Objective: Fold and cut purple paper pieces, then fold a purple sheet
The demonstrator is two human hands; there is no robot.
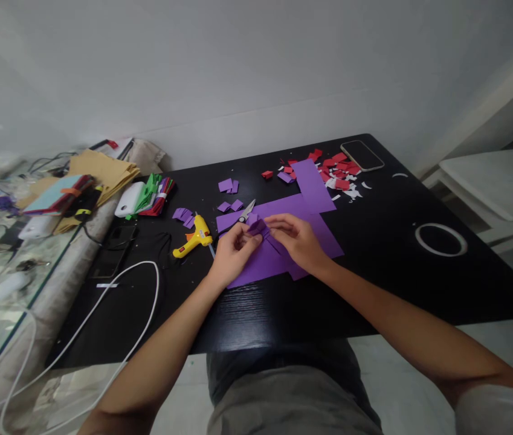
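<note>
My left hand (233,254) and my right hand (299,240) meet over a purple paper sheet (315,193) on the black table (374,284). Both pinch a small folded purple paper piece (257,227) between their fingertips, held just above the sheet. A yellow glue gun (194,237) lies just left of my left hand, and scissors (247,211) lie beyond the folded piece.
Small purple squares (228,186) and red paper scraps (338,166) lie further back, with a phone (362,155) at the far right. A white tape ring (440,239) sits right. A white cable (115,314), coloured paper stack (154,193) and clutter crowd the left.
</note>
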